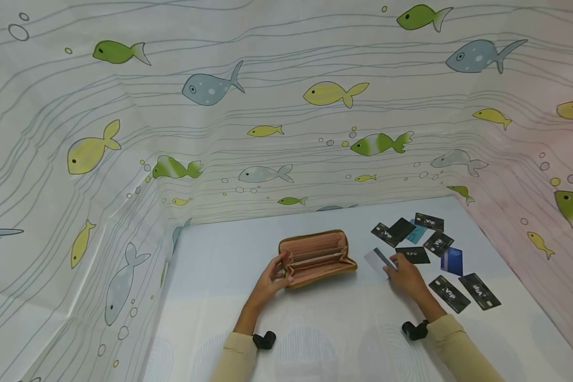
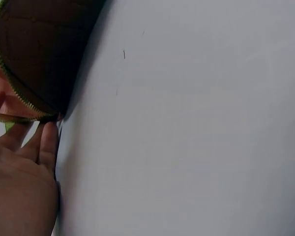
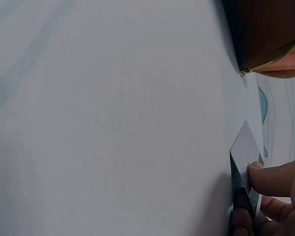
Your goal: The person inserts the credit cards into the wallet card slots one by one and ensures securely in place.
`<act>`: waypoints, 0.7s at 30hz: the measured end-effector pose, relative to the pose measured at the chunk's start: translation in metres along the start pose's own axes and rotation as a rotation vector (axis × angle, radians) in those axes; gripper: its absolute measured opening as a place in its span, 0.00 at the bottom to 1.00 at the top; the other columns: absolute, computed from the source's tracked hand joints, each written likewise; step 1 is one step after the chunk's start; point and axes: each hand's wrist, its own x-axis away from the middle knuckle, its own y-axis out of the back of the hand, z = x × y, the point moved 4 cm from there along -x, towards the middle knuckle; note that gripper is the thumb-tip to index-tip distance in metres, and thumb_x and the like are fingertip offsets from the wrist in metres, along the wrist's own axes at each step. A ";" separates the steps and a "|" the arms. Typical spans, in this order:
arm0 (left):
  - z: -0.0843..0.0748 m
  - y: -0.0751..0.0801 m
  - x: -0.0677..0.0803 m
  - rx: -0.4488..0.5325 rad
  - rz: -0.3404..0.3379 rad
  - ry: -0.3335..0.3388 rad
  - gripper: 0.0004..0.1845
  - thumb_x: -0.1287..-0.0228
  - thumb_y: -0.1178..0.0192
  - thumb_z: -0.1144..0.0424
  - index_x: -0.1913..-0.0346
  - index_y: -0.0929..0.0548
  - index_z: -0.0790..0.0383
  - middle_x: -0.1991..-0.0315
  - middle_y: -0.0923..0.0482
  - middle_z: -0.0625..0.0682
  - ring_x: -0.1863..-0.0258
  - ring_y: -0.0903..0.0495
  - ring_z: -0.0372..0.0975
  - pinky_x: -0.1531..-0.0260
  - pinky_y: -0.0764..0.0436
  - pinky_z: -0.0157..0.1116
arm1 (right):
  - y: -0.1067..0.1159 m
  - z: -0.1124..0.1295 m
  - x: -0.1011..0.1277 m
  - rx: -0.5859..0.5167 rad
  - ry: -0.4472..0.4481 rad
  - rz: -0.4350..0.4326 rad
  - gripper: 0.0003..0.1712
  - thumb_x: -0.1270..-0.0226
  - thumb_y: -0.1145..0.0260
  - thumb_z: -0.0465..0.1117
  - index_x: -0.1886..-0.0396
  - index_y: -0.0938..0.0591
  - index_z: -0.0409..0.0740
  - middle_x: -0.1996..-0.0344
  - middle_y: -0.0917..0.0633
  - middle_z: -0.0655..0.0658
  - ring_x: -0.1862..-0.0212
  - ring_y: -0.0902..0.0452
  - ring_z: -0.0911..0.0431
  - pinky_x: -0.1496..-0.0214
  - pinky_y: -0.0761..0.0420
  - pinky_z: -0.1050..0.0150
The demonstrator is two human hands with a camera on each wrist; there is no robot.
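The right hand pinches a pale grey plastic card with a dark stripe by its near end, thumb on top and the other fingers curled beneath, so the card sticks out past the fingertips, tilted on the white table top; in the right wrist view the card's far corner points toward the open brown zip-around wallet with a salmon pleated lining, which lies just to the card's left with a gap of bare table between them. The left hand rests at the wallet's left end, its fingers lightly curled round the zipped edge and touching it, the thumb at the pleats, so the wallet is held open with its mouth facing up. Beyond the wallet on its right side, past the right hand, a loose scatter of cards lies flat on the table: several black VIP cards, one dark blue card and a teal card partly covered by the black ones, some overlapping, all well apart from the wallet. Behind the wallet hangs a white curtain printed with green, yellow and grey fish, folding round both sides of the table
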 end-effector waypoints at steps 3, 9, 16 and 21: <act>0.000 0.001 0.001 -0.042 0.010 -0.001 0.43 0.35 0.35 0.67 0.21 0.44 0.51 0.23 0.41 0.58 0.24 0.40 0.53 0.34 0.34 0.57 | 0.003 -0.001 0.000 -0.028 -0.017 0.009 0.22 0.26 0.40 0.43 0.43 0.29 0.29 0.59 0.20 0.31 0.60 0.24 0.43 0.60 0.24 0.50; 0.000 0.002 -0.002 -0.121 0.056 -0.007 0.44 0.37 0.33 0.60 0.21 0.44 0.48 0.24 0.39 0.56 0.26 0.37 0.52 0.34 0.32 0.53 | 0.009 -0.007 -0.001 -0.102 -0.031 0.008 0.23 0.26 0.40 0.43 0.42 0.27 0.29 0.60 0.20 0.34 0.61 0.24 0.47 0.64 0.28 0.61; -0.001 -0.002 -0.005 -0.144 0.129 -0.040 0.42 0.35 0.34 0.61 0.22 0.42 0.48 0.26 0.35 0.54 0.27 0.35 0.51 0.34 0.35 0.57 | 0.015 -0.012 0.002 -0.214 -0.056 -0.008 0.20 0.26 0.38 0.43 0.47 0.25 0.30 0.63 0.15 0.35 0.70 0.17 0.55 0.65 0.24 0.64; -0.001 -0.005 -0.007 -0.136 0.146 -0.060 0.40 0.32 0.37 0.64 0.22 0.42 0.49 0.24 0.37 0.54 0.26 0.37 0.52 0.33 0.38 0.62 | 0.028 -0.004 0.002 -0.292 -0.020 -0.049 0.15 0.24 0.39 0.43 0.52 0.23 0.32 0.68 0.14 0.40 0.72 0.17 0.58 0.68 0.20 0.66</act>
